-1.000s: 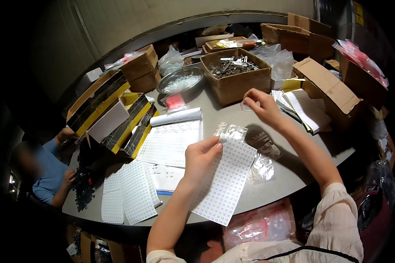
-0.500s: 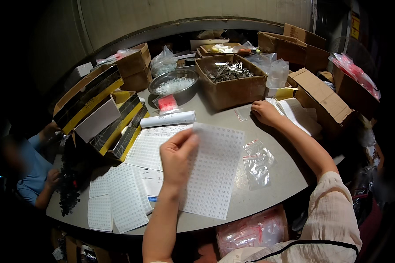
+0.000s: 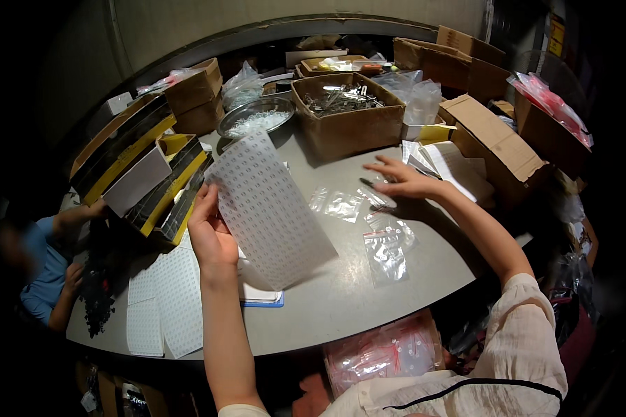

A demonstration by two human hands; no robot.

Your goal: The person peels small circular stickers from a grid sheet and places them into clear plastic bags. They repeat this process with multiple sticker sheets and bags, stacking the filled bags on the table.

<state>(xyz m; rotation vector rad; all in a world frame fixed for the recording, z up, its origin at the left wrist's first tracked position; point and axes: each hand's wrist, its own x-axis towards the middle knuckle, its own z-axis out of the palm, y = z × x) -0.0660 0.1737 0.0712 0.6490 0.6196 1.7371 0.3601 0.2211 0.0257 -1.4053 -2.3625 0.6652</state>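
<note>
Two hands worked apart: the left hand (image 3: 212, 233) pinched a dotted sheet (image 3: 268, 208) upright by its edge; the right hand (image 3: 400, 179), fingers spread, lay nearer the clear bags (image 3: 386, 254) on the counter (image 3: 368, 306).

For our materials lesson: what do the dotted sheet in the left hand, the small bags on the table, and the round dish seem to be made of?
Dotted sheet: thin paper or plastic film; it curves in the left hand.
Small bags: clear glossy plastic, see-through with highlights.
Round dish: probably metal, with a grey shiny rim.
</note>
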